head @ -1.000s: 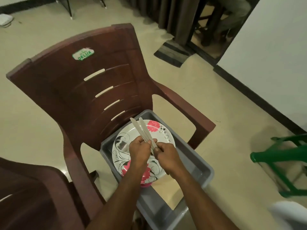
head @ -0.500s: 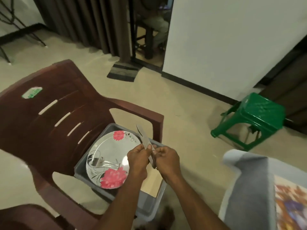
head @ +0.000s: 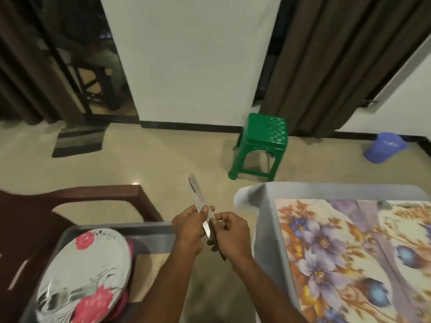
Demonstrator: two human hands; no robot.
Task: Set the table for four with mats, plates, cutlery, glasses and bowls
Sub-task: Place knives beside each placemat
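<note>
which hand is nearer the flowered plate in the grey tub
Left. The left hand holds the knives over the tub's far right corner, just right of the flowered plate. The right hand is further right, beyond the tub, toward the table.

The plate was white with pink flowers and black swirls, lying in a grey tub. The tabletop wore grey cloth under a mat of purple, blue and orange blooms. The stool was green, the chair dark brown.
</note>
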